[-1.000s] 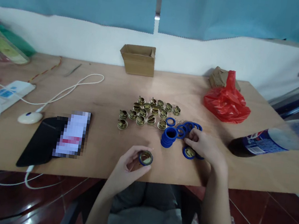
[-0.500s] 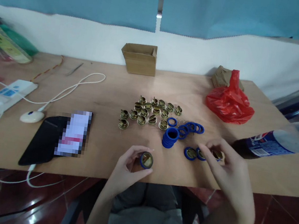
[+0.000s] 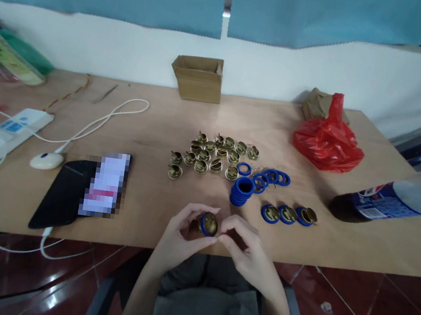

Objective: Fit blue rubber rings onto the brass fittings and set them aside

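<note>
Near the table's front edge, my left hand (image 3: 181,231) is closed around a round brass fitting with a blue ring (image 3: 209,224), its domed face turned up. My right hand (image 3: 244,242) is closed in a pinch at the fitting's right edge; what its fingertips hold, if anything, is too small to make out. To the right lie three brass fittings in blue rings (image 3: 287,214) in a row. A stack of blue rings (image 3: 241,191) stands just beyond my hands, with loose blue rings (image 3: 272,176) behind it. Several brass fittings with pale rims (image 3: 201,166) are grouped mid-table.
A phone (image 3: 105,185) overlaps a black device (image 3: 64,195) at left, near a white cable and a power strip (image 3: 24,125). A cardboard box (image 3: 200,80) stands at the back. A red plastic bag (image 3: 329,142) and a lying cola bottle (image 3: 379,200) are at right.
My right hand has left the third ringed fitting on the right and come to the one in my left hand. That held fitting has turned, now showing its domed face.
</note>
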